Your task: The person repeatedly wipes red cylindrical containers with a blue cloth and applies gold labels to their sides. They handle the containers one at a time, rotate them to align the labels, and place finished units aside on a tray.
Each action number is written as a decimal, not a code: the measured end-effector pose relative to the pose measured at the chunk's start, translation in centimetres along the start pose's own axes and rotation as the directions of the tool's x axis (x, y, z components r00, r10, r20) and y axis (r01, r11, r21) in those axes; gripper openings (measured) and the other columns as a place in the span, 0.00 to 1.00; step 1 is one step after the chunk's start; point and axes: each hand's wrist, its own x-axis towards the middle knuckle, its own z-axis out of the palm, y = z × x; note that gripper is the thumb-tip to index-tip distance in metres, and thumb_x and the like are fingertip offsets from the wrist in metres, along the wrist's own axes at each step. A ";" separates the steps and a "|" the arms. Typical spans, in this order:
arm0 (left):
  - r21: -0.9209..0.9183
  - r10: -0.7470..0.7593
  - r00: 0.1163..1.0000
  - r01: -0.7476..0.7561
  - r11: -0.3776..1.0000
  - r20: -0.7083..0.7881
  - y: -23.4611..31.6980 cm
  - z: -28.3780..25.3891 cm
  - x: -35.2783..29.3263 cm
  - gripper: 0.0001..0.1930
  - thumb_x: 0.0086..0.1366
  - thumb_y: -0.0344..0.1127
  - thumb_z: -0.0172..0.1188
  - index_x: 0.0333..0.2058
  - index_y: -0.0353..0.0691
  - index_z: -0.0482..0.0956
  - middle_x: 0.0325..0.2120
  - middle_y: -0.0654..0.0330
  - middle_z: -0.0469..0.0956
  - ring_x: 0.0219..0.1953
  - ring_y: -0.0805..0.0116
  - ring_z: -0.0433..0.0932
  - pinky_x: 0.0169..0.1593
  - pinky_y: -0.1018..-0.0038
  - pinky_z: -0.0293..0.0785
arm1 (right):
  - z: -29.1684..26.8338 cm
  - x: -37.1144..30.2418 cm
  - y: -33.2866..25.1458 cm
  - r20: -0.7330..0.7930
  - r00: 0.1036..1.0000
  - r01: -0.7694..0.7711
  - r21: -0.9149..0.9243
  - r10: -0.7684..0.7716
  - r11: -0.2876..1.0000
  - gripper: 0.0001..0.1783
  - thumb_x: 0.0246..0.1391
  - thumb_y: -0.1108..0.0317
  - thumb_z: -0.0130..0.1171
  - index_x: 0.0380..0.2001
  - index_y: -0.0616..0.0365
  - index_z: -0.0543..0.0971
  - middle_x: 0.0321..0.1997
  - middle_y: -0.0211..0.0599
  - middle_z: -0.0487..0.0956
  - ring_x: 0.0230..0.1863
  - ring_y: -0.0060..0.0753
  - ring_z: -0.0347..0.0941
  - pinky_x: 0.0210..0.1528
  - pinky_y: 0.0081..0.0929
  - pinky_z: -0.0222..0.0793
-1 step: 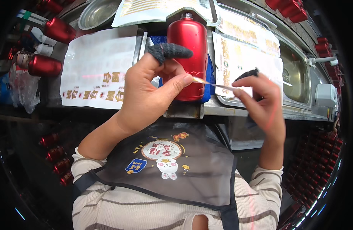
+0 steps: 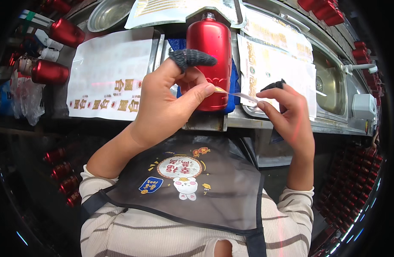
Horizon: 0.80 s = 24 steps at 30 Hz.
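My left hand (image 2: 167, 92) pinches a small gold-coloured decal (image 2: 219, 90) between thumb and forefinger, in front of a red bottle (image 2: 209, 43). A dark knit finger cover (image 2: 192, 57) is on one of its fingers. Opposite, my right hand (image 2: 291, 111) grips a thin whitish strip (image 2: 245, 97) between thumb and fingertip. The strip's far end reaches to the decal; whether the two are joined is too fine to tell. The bottle lies neck away from me on a blue cloth (image 2: 234, 85), its lower part partly behind my left hand.
White decal sheets with gold characters lie left (image 2: 107, 77) and right (image 2: 287, 73) of the bottle. A metal bowl (image 2: 109, 16) is at the far left, a sink (image 2: 332, 81) at the right. More red bottles (image 2: 50, 73) stand left. A white jug (image 2: 363, 106) sits by the sink.
My right hand has shifted slightly left, and the strip in it now shows wider and flatter. My left hand keeps its pinch almost in place.
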 end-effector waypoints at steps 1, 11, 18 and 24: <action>0.043 -0.024 0.999 0.023 0.999 0.031 0.1 0.1 0.1 0.19 0.60 0.22 0.65 0.51 0.37 0.77 0.29 0.66 0.80 0.31 0.81 0.75 0.37 0.81 0.70 | 0.4 -0.6 1.3 0.012 0.998 -0.057 -0.054 0.057 0.997 0.06 0.53 0.76 0.61 0.35 0.63 0.83 0.25 0.29 0.72 0.20 0.15 0.58 0.23 0.20 0.50; 0.284 0.380 0.870 -0.468 0.837 0.314 3.7 0.4 2.0 0.16 0.51 0.22 0.68 0.41 0.36 0.79 0.24 0.58 0.77 0.27 0.57 0.77 0.31 0.68 0.72 | 2.3 2.2 -3.0 0.116 0.978 0.084 0.539 -0.173 0.838 0.20 0.43 0.86 0.42 0.39 0.66 0.77 0.37 0.30 0.74 0.32 0.15 0.64 0.32 0.16 0.59; 0.126 0.066 0.998 -0.063 0.990 -0.014 0.2 0.7 -3.7 0.18 0.57 0.21 0.67 0.47 0.36 0.79 0.26 0.63 0.80 0.27 0.77 0.75 0.33 0.79 0.71 | 2.5 0.3 -2.1 0.484 0.864 -0.439 0.592 0.137 0.676 0.04 0.51 0.78 0.55 0.31 0.64 0.77 0.31 0.24 0.74 0.28 0.08 0.63 0.28 0.11 0.56; 0.024 -0.007 0.971 0.013 1.000 -0.237 -3.4 2.2 -5.6 0.18 0.60 0.23 0.67 0.49 0.36 0.77 0.25 0.66 0.78 0.27 0.81 0.72 0.34 0.82 0.68 | 6.1 -0.9 -2.3 0.033 0.973 -0.221 0.434 0.230 0.873 0.10 0.54 0.68 0.69 0.27 0.62 0.79 0.28 0.20 0.67 0.24 0.05 0.61 0.25 0.10 0.52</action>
